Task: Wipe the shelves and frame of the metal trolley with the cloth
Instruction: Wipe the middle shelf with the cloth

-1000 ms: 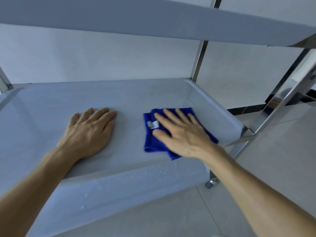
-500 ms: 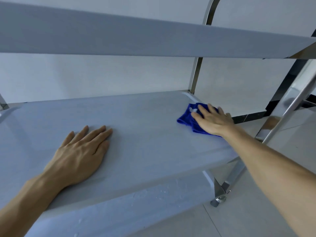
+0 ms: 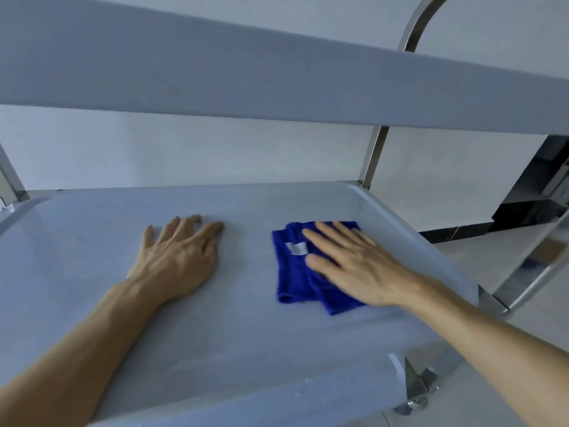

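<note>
Small white tag point(image 3: 296, 248) sewn on the blue cloth point(image 3: 297, 272), too blurred to read; no other writing or brand visible

Cloth folded, lying flat on the lower shelf point(image 3: 246, 334) of the metal trolley, in its right half, near the raised right rim point(image 3: 409, 241) but apart from it

Right hand point(image 3: 354, 266) flat on the cloth, fingers straight and spread, pressing down, thumb tip just below the tag; nothing gripped

Left hand point(image 3: 178, 260) flat on the bare shelf left of the cloth, fingers straight and close together, palm down, holding nothing; a strip of bare shelf between the two hands

Shallow upturned lip along back, left and right edges of the shelf; rounded far right corner beside the upright frame post point(image 3: 374, 155)

Upper shelf point(image 3: 277, 72) overhead across the whole width, with open height between the two shelves

Wide bare surface toward the far left corner and toward the near edge

Curved handle tube point(image 3: 418, 20) above the upper shelf at the far right

Corner bracket and caster point(image 3: 414, 402) at the near right corner, tiled floor point(image 3: 492, 396) below
</note>
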`<action>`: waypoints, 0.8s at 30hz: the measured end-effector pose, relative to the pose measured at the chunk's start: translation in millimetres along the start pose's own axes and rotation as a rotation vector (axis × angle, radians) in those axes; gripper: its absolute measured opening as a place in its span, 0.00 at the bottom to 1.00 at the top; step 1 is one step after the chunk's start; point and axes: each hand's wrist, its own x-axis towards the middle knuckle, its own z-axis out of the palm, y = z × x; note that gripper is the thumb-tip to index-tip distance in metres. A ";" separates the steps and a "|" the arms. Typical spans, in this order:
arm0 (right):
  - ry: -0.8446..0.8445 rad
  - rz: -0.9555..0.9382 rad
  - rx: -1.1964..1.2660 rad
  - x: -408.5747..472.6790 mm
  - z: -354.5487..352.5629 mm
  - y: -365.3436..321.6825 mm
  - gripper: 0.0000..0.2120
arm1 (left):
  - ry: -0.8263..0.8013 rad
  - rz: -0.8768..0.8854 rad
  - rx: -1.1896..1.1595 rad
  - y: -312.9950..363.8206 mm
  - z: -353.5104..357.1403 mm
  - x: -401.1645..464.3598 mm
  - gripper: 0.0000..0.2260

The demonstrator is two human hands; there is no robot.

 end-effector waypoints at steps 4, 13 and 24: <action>0.017 0.283 -0.100 36.8 -19.1 60.4 0.30 | -0.059 0.008 0.022 -3.0 7.7 2.1 0.26; 0.020 0.139 -0.044 118.3 -7.2 -35.4 0.36 | -0.003 -0.026 0.004 -2.7 7.5 13.7 0.22; -0.003 -0.103 0.012 119.9 1.0 -55.1 0.37 | 0.005 0.006 0.033 -2.3 5.5 4.7 0.23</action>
